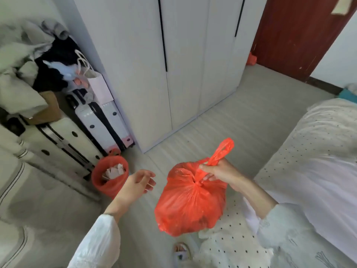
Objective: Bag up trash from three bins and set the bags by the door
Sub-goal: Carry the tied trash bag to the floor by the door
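A full red trash bag [190, 202], tied at its neck, hangs in the air in front of me. My right hand [220, 174] grips its knotted handles, whose loops stick up past my fingers. To the left of the bag my left hand [140, 183] hovers with relaxed fingers and holds nothing. On the floor at the left stands a small bin with a red liner [109, 176], crumpled paper inside it. Far off, another red bag [251, 59] lies on the floor beside the dark red door [297, 33].
White suitcases [77, 136] and a heap of clothes [25, 68] crowd the left side. A white wardrobe [173, 64] stands ahead, and a bed with white dotted bedding [316, 157] fills the right. Light floor runs between them towards the door.
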The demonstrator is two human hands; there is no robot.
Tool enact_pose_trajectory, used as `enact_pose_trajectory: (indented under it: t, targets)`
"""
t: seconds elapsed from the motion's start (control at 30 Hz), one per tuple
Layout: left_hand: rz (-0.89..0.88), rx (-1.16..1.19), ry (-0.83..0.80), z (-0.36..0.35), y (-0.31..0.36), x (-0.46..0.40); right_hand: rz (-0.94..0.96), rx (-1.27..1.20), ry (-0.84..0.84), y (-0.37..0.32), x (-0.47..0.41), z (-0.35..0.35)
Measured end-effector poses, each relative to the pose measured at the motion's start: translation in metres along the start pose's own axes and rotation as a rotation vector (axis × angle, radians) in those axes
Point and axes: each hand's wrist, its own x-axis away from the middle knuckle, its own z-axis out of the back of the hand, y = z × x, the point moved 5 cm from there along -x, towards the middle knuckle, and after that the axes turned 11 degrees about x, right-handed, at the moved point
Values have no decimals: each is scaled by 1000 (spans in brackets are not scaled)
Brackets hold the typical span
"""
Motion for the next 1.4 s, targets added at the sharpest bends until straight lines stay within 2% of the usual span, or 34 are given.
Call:
enact_pose_trajectory:
  t: [0.2,0.43,0.6,0.8,0.93,1.1,1.23,1.4]
  targets:
    - [-60,137,-22,-4,64,-119,-39,-54,150,-41,-106,72]
    - [-46,165,-211,-39,123,-293,-105,-160,346,-60,-232,164]
    - [-65,130,-339,-87,196,-418,-151,-281,487,-73,-306,244]
    - [-102,38,-508,-188,288,-536,-132,-391,635,-84,-369,359]
    - [-87,2,-561,-265,324,-603,-124,-417,668,-78,-415,444]
    - [-58,0,-576,-384,367,-679,-142,-348,669,-50,-477,572]
    - [-79,-29,-626,-474,431,-737,-161,-350,670,-35,-518,676]
    - [-89,-9,-574,-562,496,-814,-167,-388,698,-19,-576,791]
